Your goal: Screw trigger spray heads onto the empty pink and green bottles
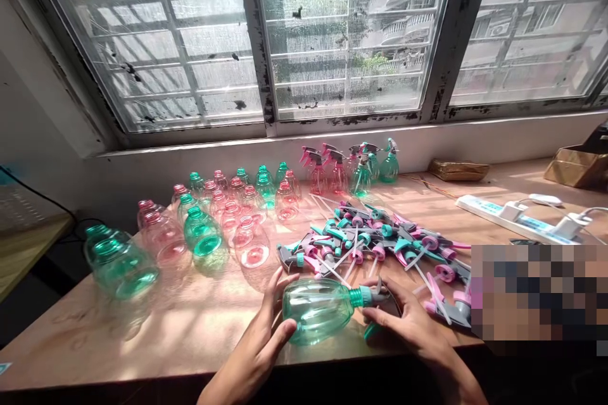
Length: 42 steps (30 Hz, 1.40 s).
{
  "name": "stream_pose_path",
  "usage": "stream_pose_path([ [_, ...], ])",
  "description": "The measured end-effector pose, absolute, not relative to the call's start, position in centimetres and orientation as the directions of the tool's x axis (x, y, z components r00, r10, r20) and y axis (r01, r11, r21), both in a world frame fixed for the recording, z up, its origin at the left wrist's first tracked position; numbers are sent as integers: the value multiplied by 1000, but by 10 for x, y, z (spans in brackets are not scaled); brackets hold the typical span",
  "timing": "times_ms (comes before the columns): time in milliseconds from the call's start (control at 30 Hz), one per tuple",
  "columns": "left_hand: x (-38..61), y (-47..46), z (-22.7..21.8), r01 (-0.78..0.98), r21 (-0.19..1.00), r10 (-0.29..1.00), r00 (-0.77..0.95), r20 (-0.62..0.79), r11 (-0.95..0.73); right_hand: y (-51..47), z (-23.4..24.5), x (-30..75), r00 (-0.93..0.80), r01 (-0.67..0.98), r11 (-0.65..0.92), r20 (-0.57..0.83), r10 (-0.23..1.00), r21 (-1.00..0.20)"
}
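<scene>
A clear green spray bottle (317, 309) lies on its side in the air over the table's front edge, its neck pointing right. Around its base end my left hand (268, 332) is closed, thumb in front and fingers behind. A teal and grey trigger sprayer head (375, 296) sits on the neck, and my right hand (408, 316) grips it. Just behind the bottle is a heap of loose trigger sprayer heads (356, 237) in pink, teal and grey, with thin white tubes.
Open green bottles (203, 231) and pink bottles (251, 245) stand at the left. Several bottles with sprayers, including a pink one (338, 174), stand by the wall. A white power strip (513, 218) and a brown package (458, 169) lie at the right. A blurred patch covers the right edge.
</scene>
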<state>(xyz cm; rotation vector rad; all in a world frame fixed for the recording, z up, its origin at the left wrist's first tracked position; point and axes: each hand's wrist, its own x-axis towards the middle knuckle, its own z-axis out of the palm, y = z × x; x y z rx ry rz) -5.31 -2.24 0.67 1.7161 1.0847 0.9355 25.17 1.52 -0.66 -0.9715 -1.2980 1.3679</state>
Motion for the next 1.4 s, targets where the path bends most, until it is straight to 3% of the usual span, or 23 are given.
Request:
stream_pose_path([
  [300,-52,-26,11,370,897,928,357,102,-241,14,-4,251,-174,-150,45,71,982,-988],
  [667,-66,-19,-17,466,812,911,372,182,-352,20,-17,254,-119,-101,50,62,991,-994],
  [1000,-61,-21,-12,429,831,904,384,188,-355,17,-16,252,-176,-164,-24,5,984,-986],
  [1200,-68,-18,-14,579,702,893,406,193,-415,16,-15,253,-195,-201,-24,16,981,-979],
  [1400,-64,-20,-13,468,815,910,380,165,-343,15,-13,253,-206,-185,-27,12,979,-982],
])
